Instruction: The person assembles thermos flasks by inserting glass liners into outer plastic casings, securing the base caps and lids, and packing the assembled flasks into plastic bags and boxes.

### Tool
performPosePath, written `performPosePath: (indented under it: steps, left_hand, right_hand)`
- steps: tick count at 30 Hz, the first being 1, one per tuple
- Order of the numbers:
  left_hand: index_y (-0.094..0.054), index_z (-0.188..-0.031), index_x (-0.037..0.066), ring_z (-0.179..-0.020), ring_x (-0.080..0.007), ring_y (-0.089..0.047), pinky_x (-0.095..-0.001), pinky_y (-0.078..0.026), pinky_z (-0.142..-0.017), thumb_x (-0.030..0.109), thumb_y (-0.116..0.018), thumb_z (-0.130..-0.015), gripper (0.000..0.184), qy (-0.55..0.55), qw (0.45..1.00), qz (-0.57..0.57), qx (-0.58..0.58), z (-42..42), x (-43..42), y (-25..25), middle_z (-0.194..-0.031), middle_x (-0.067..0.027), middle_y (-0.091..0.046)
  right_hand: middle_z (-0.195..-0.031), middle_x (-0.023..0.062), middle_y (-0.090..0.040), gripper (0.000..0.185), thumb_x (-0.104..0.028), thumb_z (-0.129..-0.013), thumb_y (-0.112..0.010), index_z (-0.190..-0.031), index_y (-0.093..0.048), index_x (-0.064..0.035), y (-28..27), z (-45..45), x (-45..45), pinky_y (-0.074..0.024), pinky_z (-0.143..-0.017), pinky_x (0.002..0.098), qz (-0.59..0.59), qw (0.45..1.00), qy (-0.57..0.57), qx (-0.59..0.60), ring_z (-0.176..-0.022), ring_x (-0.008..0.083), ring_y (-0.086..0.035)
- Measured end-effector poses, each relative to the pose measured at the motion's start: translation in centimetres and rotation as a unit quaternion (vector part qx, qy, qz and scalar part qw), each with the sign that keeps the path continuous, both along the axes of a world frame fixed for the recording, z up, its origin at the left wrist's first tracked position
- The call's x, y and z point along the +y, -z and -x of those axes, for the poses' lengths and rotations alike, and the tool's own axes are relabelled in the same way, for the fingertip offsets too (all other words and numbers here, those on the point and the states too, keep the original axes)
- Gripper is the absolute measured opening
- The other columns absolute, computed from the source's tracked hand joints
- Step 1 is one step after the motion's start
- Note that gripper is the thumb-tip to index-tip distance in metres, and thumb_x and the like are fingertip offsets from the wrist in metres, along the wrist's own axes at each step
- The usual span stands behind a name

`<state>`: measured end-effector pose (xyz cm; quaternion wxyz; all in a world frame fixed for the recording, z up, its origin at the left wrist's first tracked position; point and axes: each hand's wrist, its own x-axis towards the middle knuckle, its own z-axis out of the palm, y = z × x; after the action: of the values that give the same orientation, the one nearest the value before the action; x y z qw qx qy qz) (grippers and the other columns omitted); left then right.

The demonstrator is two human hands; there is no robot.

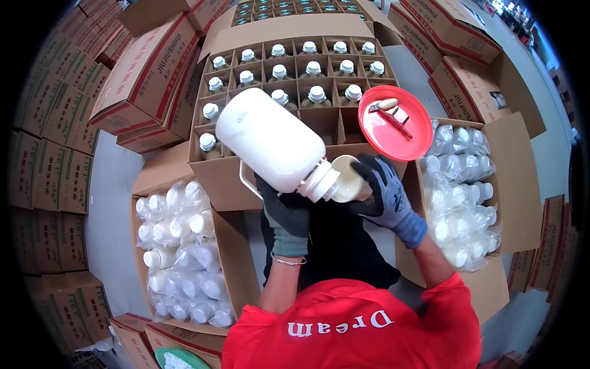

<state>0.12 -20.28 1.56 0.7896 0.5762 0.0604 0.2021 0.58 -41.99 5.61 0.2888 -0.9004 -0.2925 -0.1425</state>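
A large white plastic jug point(270, 141) lies tilted over the front of the divided carton, its neck pointing down to the right. My left hand point(286, 212), in a dark grey glove, is closed under the jug by its handle. My right hand point(390, 197), in a blue-grey glove, grips a cream-coloured cup point(349, 178) whose open side faces the jug's mouth. The mouth is at the cup's rim; whether they touch, and any liquid flow, I cannot make out. Behind them, white-capped bottles point(313, 69) stand in the compartments of the divided carton point(227, 184).
A red round lid point(418, 126) carrying a brush and another small tool rests on the carton's right corner. Open boxes of bagged white bottles flank me, left point(184, 258) and right point(461, 203). Stacked cartons point(147, 74) line the left; a green basin point(181, 358) is at lower left.
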Motion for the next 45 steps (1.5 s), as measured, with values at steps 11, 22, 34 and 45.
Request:
performPosePath:
  steps: [11, 22, 34, 45]
  left_hand:
    - [-0.044, -0.135, 0.001, -0.111, -0.0253, -0.057, -0.0381, -0.047, -0.093, 0.024, -0.056, -0.098, 0.045, 0.070, 0.996, -0.038, 0.049, 2.6, -2.1, 4.2, -0.120, -0.0128, -0.058]
    - [-0.042, -0.142, 0.006, -0.130, -0.0259, -0.047, -0.0407, -0.040, -0.108, 0.040, -0.050, -0.099, 0.056, 0.253, 0.928, 0.266, 0.068, 4.2, 9.5, 11.5, -0.144, -0.0142, -0.046]
    - [-0.069, -0.107, 0.004, -0.093, -0.0238, -0.068, -0.0357, -0.053, -0.081, 0.015, -0.057, -0.092, 0.022, 0.010, 0.962, -0.205, 0.182, 3.7, 13.8, 4.3, -0.100, -0.0128, -0.070]
    - [-0.070, -0.102, 0.005, -0.089, -0.0279, -0.069, -0.0359, -0.053, -0.079, 0.012, -0.061, -0.087, 0.019, 0.259, 0.905, -0.309, 0.139, -0.8, 13.9, 3.0, -0.097, -0.0137, -0.071]
  right_hand:
    - [-0.133, 0.0161, -0.056, 0.051, -0.026, -0.093, -0.056, -0.136, -0.048, -0.0008, 5.0, 1.3, 6.0, -0.0438, -0.102, 0.0404, -0.493, 0.822, -0.005, 0.283, -0.122, 0.0296, -0.054]
    - [-0.102, 0.0165, -0.069, 0.030, -0.024, -0.088, -0.065, -0.110, -0.067, -0.0042, 2.2, -5.8, -1.9, -0.0528, -0.081, 0.0367, -0.217, 0.959, 0.073, 0.169, -0.087, 0.0318, -0.067]
    - [-0.095, 0.0161, -0.064, 0.039, -0.002, -0.079, -0.058, -0.118, -0.056, -0.0061, 5.2, -15.5, -9.5, -0.0502, -0.084, 0.0426, -0.191, 0.947, 0.151, 0.209, -0.093, 0.0367, -0.062]
    - [-0.129, 0.0072, -0.054, 0.044, -0.017, -0.068, -0.070, -0.111, -0.064, -0.0186, -5.3, -4.0, 3.3, -0.0321, -0.112, 0.0619, 0.066, 0.885, -0.428, -0.172, -0.124, 0.0305, -0.049]
